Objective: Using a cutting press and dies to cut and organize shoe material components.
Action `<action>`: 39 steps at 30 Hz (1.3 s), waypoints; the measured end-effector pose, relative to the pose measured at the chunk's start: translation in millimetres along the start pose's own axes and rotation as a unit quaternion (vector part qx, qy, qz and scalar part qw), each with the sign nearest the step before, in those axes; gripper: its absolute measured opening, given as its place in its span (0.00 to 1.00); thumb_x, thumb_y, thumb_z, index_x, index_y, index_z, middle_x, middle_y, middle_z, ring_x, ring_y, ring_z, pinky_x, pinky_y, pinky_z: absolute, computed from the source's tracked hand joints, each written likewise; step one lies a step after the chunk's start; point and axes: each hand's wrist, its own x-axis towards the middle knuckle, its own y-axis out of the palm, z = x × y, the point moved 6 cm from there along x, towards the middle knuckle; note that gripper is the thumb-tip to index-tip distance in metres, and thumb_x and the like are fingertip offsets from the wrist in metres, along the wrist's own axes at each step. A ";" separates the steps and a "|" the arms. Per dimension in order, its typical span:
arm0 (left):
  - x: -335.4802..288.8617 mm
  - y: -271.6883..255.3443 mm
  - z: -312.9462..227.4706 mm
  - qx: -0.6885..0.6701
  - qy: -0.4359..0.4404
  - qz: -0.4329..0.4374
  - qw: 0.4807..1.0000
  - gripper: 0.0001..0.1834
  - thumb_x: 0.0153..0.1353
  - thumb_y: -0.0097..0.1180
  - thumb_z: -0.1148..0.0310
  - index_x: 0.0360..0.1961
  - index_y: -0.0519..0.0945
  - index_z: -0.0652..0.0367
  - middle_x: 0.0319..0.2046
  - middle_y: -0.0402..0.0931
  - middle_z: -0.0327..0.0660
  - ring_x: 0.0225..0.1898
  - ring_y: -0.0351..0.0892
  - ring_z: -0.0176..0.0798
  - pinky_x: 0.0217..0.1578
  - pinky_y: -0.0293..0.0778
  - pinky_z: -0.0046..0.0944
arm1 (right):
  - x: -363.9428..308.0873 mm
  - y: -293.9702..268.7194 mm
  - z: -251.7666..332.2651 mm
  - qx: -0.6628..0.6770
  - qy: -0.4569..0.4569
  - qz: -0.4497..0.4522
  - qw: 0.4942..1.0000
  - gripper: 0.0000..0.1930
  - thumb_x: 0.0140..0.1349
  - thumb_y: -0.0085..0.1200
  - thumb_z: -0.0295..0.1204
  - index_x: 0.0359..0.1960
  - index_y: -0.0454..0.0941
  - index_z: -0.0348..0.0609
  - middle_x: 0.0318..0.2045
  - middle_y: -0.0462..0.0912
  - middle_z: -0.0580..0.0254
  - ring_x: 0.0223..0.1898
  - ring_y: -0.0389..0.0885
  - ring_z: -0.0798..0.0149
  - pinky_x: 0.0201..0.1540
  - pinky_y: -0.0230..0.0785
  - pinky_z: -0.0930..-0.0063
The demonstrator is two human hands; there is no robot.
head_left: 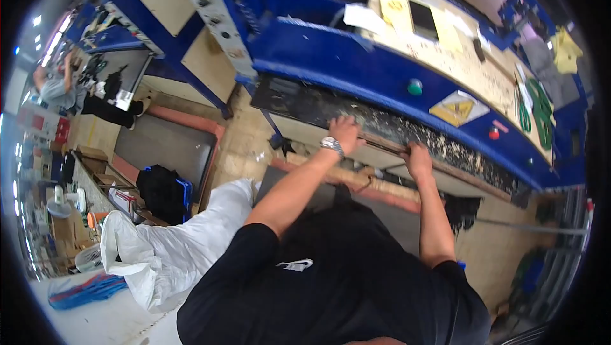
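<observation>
A long black bed (304, 98) with a worn, flaking surface runs along the front of a blue machine. My left hand (345, 133), with a metal watch (331, 145) at its wrist, lies on the front edge with fingers stretched over the black surface. Between my hands a narrow dark strip (384, 146) runs along that edge. The fingers of my right hand (418, 160) are curled at the strip's right end, and it looks pinched there. My left thumb is close to the other end; whether it touches cannot be made out.
A green button (414, 87) and a red button (494, 133) sit on the blue front panel. On the wooden shelf above lie a phone (422, 20), papers and green-handled scissors (524, 108). A white sack (191, 243) stands at left. Farther off, a person (60, 87) sits.
</observation>
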 end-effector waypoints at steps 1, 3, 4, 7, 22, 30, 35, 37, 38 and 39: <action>-12.9 5.1 -1.1 -0.009 0.005 0.019 1.000 0.24 0.57 0.68 0.46 0.48 0.86 0.49 0.54 0.76 0.45 0.61 0.70 0.53 0.60 0.65 0.61 | -6.9 -0.2 2.4 -0.004 -0.014 0.012 1.000 0.16 0.56 0.70 0.33 0.43 0.82 0.39 0.44 0.83 0.43 0.49 0.82 0.39 0.52 0.75 0.50; -33.7 1.2 -0.2 -0.032 0.017 -0.005 0.999 0.22 0.59 0.66 0.45 0.45 0.87 0.49 0.51 0.77 0.42 0.60 0.71 0.51 0.55 0.66 0.59 | -18.4 0.5 7.6 -0.016 -0.029 0.061 0.998 0.17 0.57 0.70 0.37 0.42 0.84 0.38 0.43 0.85 0.44 0.49 0.83 0.40 0.52 0.77 0.50; -43.0 -2.3 -0.9 -0.038 0.025 -0.008 0.999 0.22 0.59 0.66 0.45 0.45 0.87 0.49 0.51 0.77 0.42 0.60 0.71 0.51 0.55 0.66 0.59 | -20.8 -2.2 6.7 -0.024 -0.007 0.080 0.996 0.17 0.57 0.70 0.37 0.42 0.84 0.38 0.43 0.85 0.44 0.49 0.83 0.40 0.52 0.77 0.50; -67.4 -5.0 2.0 -0.089 0.000 0.091 0.992 0.19 0.63 0.64 0.48 0.41 0.87 0.52 0.42 0.80 0.41 0.51 0.78 0.49 0.52 0.70 0.54 | -25.3 -0.5 21.3 -0.018 -0.035 0.238 0.971 0.16 0.60 0.67 0.43 0.36 0.87 0.40 0.37 0.88 0.46 0.42 0.86 0.42 0.48 0.78 0.50; -73.4 -20.6 98.7 -0.347 -0.112 -0.098 0.926 0.11 0.60 0.61 0.77 0.45 0.82 0.61 0.36 0.84 0.48 0.35 0.85 0.50 0.39 0.81 0.46 | -0.2 58.6 189.1 0.027 -0.293 0.003 0.956 0.11 0.58 0.66 0.35 0.37 0.83 0.43 0.37 0.79 0.60 0.46 0.77 0.54 0.47 0.73 0.59; -84.4 -15.7 86.6 -0.315 -0.081 -0.090 0.941 0.17 0.56 0.67 0.79 0.49 0.83 0.60 0.37 0.79 0.43 0.35 0.83 0.39 0.34 0.82 0.37 | -0.5 76.0 196.6 0.023 -0.324 0.045 0.945 0.05 0.59 0.65 0.31 0.32 0.82 0.47 0.34 0.77 0.66 0.44 0.76 0.58 0.47 0.64 0.60; -88.9 -15.4 87.2 -0.312 -0.068 -0.123 0.940 0.15 0.56 0.68 0.79 0.46 0.83 0.61 0.38 0.78 0.43 0.34 0.83 0.42 0.36 0.81 0.38 | -1.0 77.6 192.0 0.103 -0.321 0.053 0.940 0.06 0.60 0.64 0.28 0.28 0.79 0.46 0.31 0.76 0.65 0.40 0.74 0.59 0.45 0.58 0.62; -91.0 -13.3 88.3 -0.323 -0.078 -0.117 0.936 0.15 0.56 0.68 0.79 0.46 0.83 0.61 0.38 0.78 0.43 0.34 0.83 0.42 0.36 0.81 0.38 | -2.4 77.6 192.2 0.102 -0.323 0.051 0.940 0.07 0.60 0.64 0.28 0.27 0.78 0.46 0.31 0.75 0.65 0.40 0.74 0.58 0.45 0.58 0.62; -91.9 -15.2 88.9 -0.324 -0.077 -0.130 0.934 0.15 0.56 0.68 0.79 0.46 0.83 0.61 0.38 0.78 0.43 0.34 0.83 0.42 0.36 0.81 0.38 | -2.2 77.3 192.5 0.103 -0.322 0.050 0.940 0.07 0.60 0.64 0.28 0.27 0.78 0.45 0.31 0.75 0.64 0.40 0.74 0.58 0.45 0.58 0.62; -93.1 -15.7 88.9 -0.322 -0.078 -0.129 0.935 0.15 0.56 0.68 0.79 0.46 0.83 0.61 0.38 0.78 0.43 0.34 0.83 0.42 0.35 0.81 0.38 | -1.7 76.8 192.9 0.102 -0.324 0.054 0.939 0.08 0.60 0.64 0.28 0.26 0.77 0.45 0.30 0.74 0.64 0.39 0.74 0.58 0.45 0.58 0.62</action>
